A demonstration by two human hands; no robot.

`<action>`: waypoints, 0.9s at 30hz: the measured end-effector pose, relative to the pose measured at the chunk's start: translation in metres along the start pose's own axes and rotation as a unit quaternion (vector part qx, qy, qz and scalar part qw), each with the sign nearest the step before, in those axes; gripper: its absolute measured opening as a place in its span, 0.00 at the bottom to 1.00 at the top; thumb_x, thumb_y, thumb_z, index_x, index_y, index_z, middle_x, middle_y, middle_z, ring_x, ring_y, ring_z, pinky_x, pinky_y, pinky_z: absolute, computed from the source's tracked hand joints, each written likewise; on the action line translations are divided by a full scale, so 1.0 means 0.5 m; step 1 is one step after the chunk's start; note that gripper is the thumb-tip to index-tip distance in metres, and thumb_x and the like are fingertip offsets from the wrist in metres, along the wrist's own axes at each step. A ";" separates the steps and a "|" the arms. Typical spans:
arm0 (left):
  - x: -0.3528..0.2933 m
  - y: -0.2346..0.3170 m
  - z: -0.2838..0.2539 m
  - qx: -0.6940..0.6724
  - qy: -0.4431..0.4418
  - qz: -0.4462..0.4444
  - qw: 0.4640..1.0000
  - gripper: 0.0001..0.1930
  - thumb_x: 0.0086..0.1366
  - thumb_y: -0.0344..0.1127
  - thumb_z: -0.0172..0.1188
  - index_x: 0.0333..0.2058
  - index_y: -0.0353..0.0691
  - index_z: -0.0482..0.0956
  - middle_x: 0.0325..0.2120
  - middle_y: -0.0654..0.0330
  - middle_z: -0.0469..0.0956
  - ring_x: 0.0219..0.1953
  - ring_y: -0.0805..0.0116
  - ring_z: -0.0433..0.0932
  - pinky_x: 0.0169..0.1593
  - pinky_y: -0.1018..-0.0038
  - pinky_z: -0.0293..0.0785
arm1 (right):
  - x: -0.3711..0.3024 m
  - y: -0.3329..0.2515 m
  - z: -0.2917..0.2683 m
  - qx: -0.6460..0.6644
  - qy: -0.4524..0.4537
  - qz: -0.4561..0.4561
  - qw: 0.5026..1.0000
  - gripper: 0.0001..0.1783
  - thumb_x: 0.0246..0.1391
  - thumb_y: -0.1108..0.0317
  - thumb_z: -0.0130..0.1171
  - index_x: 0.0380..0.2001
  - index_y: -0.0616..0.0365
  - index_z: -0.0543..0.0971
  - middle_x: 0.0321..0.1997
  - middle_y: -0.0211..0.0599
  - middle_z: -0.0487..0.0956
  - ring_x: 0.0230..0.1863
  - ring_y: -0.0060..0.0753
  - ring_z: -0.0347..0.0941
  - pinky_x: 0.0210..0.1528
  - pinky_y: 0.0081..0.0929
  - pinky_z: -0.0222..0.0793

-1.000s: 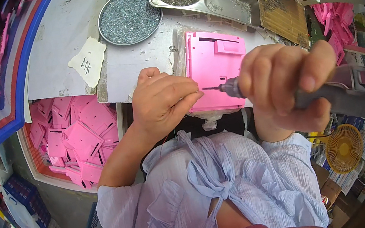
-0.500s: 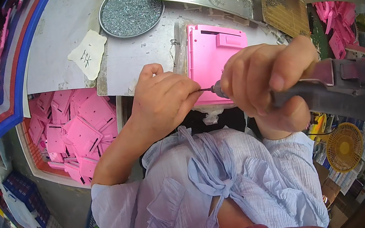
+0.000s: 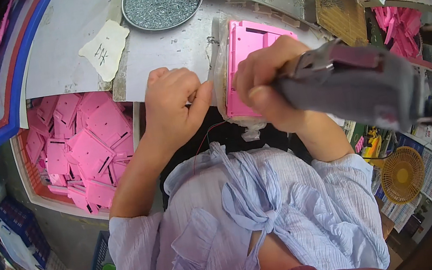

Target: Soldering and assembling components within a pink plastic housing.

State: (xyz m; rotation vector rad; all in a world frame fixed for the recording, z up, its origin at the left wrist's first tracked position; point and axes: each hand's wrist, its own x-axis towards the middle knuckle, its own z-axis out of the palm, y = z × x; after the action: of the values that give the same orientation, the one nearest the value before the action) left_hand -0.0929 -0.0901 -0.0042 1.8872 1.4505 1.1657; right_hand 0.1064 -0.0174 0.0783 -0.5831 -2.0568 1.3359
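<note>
My right hand (image 3: 270,91) grips a dark electric screwdriver (image 3: 341,84), held slanting over a pink plastic panel (image 3: 241,48). Its bit is hidden behind the hand. The panel lies on the worktable, on a base edged with clear film, partly covered by my right hand. Just left of the panel, my left hand (image 3: 174,105) is closed, with fingers curled and the thumb pointing toward the panel. Whether something small sits in those fingers cannot be made out.
A round tray (image 3: 123,10) of small screws and a divided steel tray (image 3: 295,10) lie beyond the panel. A torn paper (image 3: 105,51) is on the table. Lower left, a bin (image 3: 27,175) holds many pink panels. A yellow fan (image 3: 403,175) stands right; cardboard (image 3: 338,4) lies far right.
The screwdriver has swung up and inward over the panel, and its bit no longer shows. My left hand has drawn back left, away from the bit it was touching or nearly touching.
</note>
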 end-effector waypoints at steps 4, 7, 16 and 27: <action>0.002 0.013 0.013 0.051 -0.009 0.027 0.998 0.06 0.56 0.30 0.67 0.28 0.46 0.77 0.30 0.66 0.77 0.32 0.63 0.74 0.45 0.63 0.58 | -0.015 0.021 0.053 0.102 0.088 -0.017 0.991 0.14 0.59 0.74 0.63 0.34 0.57 0.65 0.20 0.36 0.71 0.21 0.27 0.67 0.25 0.30 0.65; -0.010 0.021 0.022 0.071 -0.017 0.046 0.996 0.06 0.57 0.32 0.68 0.34 0.47 0.81 0.35 0.68 0.80 0.36 0.66 0.76 0.49 0.62 0.58 | -0.020 0.044 0.050 0.071 0.096 -0.058 0.991 0.14 0.58 0.73 0.64 0.36 0.58 0.66 0.20 0.35 0.71 0.21 0.27 0.67 0.25 0.29 0.66; -0.008 0.041 0.037 0.015 0.007 0.068 0.998 0.07 0.55 0.32 0.70 0.33 0.46 0.83 0.29 0.69 0.81 0.33 0.70 0.77 0.49 0.64 0.57 | 0.011 -0.043 0.018 0.245 0.120 -0.050 0.961 0.19 0.65 0.50 0.61 0.41 0.53 0.67 0.16 0.24 0.67 0.13 0.22 0.62 0.21 0.30 0.63; 0.048 0.038 0.028 0.047 -0.205 0.161 0.964 0.22 0.55 0.27 0.62 0.52 0.43 0.81 0.59 0.64 0.78 0.64 0.70 0.71 0.57 0.60 0.63 | -0.051 -0.036 0.032 0.230 0.139 -0.027 0.963 0.19 0.63 0.53 0.64 0.39 0.52 0.67 0.16 0.27 0.67 0.15 0.24 0.64 0.22 0.30 0.63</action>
State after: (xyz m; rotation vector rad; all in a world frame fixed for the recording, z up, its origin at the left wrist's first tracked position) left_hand -0.0695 -0.0720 0.0113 2.3253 1.0142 0.7771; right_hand 0.1127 -0.0514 0.0834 -0.4692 -1.4604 1.5358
